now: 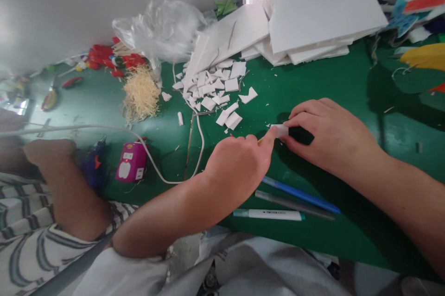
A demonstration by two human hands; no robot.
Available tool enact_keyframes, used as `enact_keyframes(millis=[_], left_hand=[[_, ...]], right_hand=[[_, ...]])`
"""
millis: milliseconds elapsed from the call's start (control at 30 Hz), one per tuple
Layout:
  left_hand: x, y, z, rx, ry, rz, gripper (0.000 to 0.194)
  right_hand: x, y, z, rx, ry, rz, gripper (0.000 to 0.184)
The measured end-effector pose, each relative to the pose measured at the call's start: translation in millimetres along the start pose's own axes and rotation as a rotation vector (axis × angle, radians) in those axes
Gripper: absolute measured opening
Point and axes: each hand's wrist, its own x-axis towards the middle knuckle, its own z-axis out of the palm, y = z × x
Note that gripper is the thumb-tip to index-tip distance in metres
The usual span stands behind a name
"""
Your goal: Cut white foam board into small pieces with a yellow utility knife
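Note:
My right hand (327, 134) rests on the green table (313, 87), its fingers curled round a small white foam piece (280, 130). My left hand (239, 161) is closed beside it, the thumb tip touching the foam piece and pinching a thin yellowish tool I cannot make out. Both hands meet at the table's middle. A heap of cut white foam bits (215, 90) lies just beyond them.
Stacked white foam boards (313, 13) fill the back right. A plastic bag (163, 29), pale straw bundle (141, 94), pink device (131, 161) with white cable, and three pens (288, 201) lie about. Another person's arm in a striped sleeve (62, 194) is at left.

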Motion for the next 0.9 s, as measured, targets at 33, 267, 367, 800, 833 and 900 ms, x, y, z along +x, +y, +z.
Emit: enact_keyframes(millis=[33, 267, 367, 800, 833, 900], left_hand=[[-0.7, -0.3, 0.2, -0.003, 0.001, -0.001, 0.076], [-3.1, -1.5, 3.5, 0.002, 0.006, 0.005, 0.076], [-3.6, -0.7, 3.3, 0.001, 0.003, -0.005, 0.076], [-14.9, -10.6, 5.7, -0.08, -0.093, -0.085, 0.072], [-15.5, -12.0, 6.0, -0.091, -0.091, -0.089, 0.071], [-16.7, -13.4, 6.9, -0.118, -0.071, -0.083, 0.069]], right_hand=[[-0.1, 0.1, -0.3, 0.005, -0.007, 0.008, 0.025], [-0.1, -0.8, 0.1, 0.022, -0.016, 0.043, 0.02], [0.1, -2.1, -0.1, 0.028, -0.015, 0.05, 0.02], [-1.2, -0.2, -3.5, 0.036, 0.011, 0.068, 0.02], [-1.0, -1.3, -4.6, 0.037, 0.022, 0.069, 0.02], [-0.6, -3.6, -6.8, 0.041, 0.041, 0.085, 0.02]])
